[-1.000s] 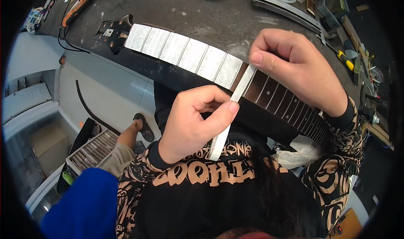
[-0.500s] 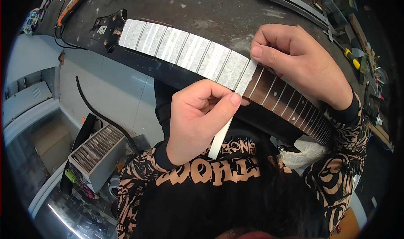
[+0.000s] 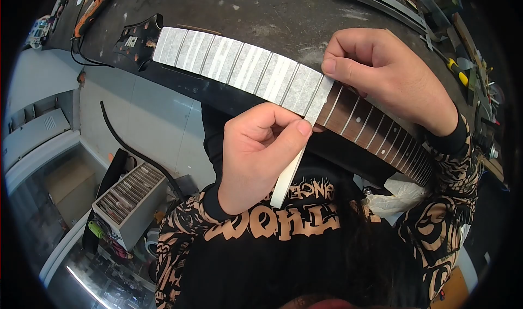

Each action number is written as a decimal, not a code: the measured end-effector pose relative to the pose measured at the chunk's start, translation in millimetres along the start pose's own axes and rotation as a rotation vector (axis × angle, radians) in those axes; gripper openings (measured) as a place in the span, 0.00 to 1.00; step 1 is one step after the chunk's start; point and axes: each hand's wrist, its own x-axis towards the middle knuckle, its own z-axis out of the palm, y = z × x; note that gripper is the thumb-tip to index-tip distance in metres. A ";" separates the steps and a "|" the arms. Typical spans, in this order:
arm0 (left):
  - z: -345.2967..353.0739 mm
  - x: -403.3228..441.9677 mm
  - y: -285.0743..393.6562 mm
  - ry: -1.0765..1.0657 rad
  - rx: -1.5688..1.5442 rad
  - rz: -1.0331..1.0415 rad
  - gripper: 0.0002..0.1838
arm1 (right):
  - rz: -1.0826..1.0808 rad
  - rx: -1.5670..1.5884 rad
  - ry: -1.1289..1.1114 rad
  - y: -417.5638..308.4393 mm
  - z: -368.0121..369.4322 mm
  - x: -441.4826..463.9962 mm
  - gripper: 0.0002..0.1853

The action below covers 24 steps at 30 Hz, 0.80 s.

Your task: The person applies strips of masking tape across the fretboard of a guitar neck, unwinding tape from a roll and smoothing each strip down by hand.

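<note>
A guitar neck with a black headstock (image 3: 139, 41) lies slanted along the bench edge. White tape (image 3: 248, 69) covers its fretboard between the metal frets from the headstock to about the middle; beyond that the dark fretboard (image 3: 370, 126) is bare. My left hand (image 3: 267, 151) pinches a tape strip (image 3: 289, 181) at the neck's near edge, and the strip's loose end hangs down over my shirt. My right hand (image 3: 381, 75) has thumb and forefinger closed on the strip's other end at the far edge. The strip lies flat across the neck beside the last taped section.
The dark bench (image 3: 261, 15) carries a long metal bar (image 3: 381, 7) at the back right, a yellow-handled screwdriver (image 3: 457, 72), and an orange and black tool (image 3: 93, 10) with a cord at the left. A box of thin pieces (image 3: 131, 197) stands on the lower left.
Both hands have brought the strip down from above the bare wood onto the fretboard, against the taped part. The other person's leg and blue clothing at lower left have left the view.
</note>
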 end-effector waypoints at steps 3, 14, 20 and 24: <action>-0.4 0.2 -0.7 -0.004 -0.014 0.002 0.08 | -0.033 -0.028 0.002 1.7 -0.5 1.0 0.18; 0.0 1.0 -3.7 0.002 -0.062 0.006 0.06 | 0.008 -0.079 -0.021 0.2 -3.7 2.0 0.18; -2.6 0.6 -1.0 -0.029 -0.009 -0.002 0.07 | 0.014 -0.095 -0.022 -0.9 -3.7 2.2 0.18; -4.4 0.7 -2.6 -0.033 0.005 -0.003 0.07 | 0.012 -0.094 -0.015 0.5 -2.7 2.5 0.18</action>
